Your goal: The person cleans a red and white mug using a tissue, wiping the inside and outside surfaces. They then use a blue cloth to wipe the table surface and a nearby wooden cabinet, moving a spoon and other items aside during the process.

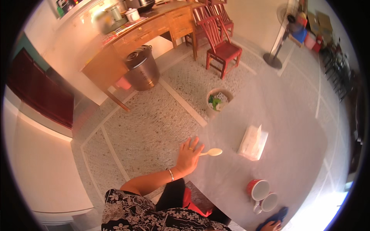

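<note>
My left hand (188, 157) is at the near left edge of the grey table, palm down, with a ring and a bracelet. A pale cream spoon (214, 152) sticks out from beneath its fingers, bowl toward the table's middle; the rest of the handle is hidden under the hand. At the bottom right, my right hand (271, 226) is cut off by the picture's rim and grips a dark blue cloth (273, 218) on the tabletop. Just beyond the cloth stand a red mug (260, 190) and a second, pale-looking mug (269, 202), side by side.
A tissue pack (253, 143) lies on the grey table (289, 161). Past its far edge is a waste bin (219, 99) with rubbish inside. Farther off are a red wooden chair (224, 49), a standing fan (273, 60), a wooden desk (153, 30) and a large dark pot (143, 69).
</note>
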Motion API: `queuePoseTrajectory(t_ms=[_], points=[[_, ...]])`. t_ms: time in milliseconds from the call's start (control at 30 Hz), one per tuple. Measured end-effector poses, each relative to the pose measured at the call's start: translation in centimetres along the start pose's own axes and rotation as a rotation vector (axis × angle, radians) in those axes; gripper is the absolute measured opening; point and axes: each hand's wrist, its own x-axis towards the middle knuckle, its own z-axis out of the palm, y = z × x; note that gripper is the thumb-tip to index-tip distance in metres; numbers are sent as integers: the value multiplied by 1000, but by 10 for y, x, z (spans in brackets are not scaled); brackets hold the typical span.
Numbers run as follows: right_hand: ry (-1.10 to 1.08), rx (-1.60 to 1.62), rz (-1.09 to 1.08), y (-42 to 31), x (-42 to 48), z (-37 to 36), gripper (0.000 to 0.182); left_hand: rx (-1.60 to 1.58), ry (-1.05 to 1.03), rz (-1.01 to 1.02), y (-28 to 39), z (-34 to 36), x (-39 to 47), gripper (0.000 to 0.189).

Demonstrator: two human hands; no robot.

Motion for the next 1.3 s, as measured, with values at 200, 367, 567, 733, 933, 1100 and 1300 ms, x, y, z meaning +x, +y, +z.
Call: queuePoseTrajectory(t_ms=[200, 367, 567, 733, 933, 1100, 1300], points=[[-192, -48, 102, -61, 28, -42, 43, -213, 109, -151, -23, -19, -25, 33], [-213, 9, 251, -88, 77, -127, 47, -683, 92, -389, -77, -129, -80, 27], [-62, 207, 351, -106, 184, -223, 52, -307, -102, -861, -196, -241, -231, 24], [111, 429, 173, -187, 277, -272, 57, -489, 111, -1210, -176, -343, -252, 21], [-1, 710, -266, -482, 186, -384, 47, -695, 252, -1282, -183, -343, -198, 26], [38, 1066, -653, -618, 154, -364, 36, -523, 83, -1096, -214, -379, -113, 26], [-126, 1218, -630, -720, 136, -362, 30, -263, 189, -884, -286, -417, -27, 21]])
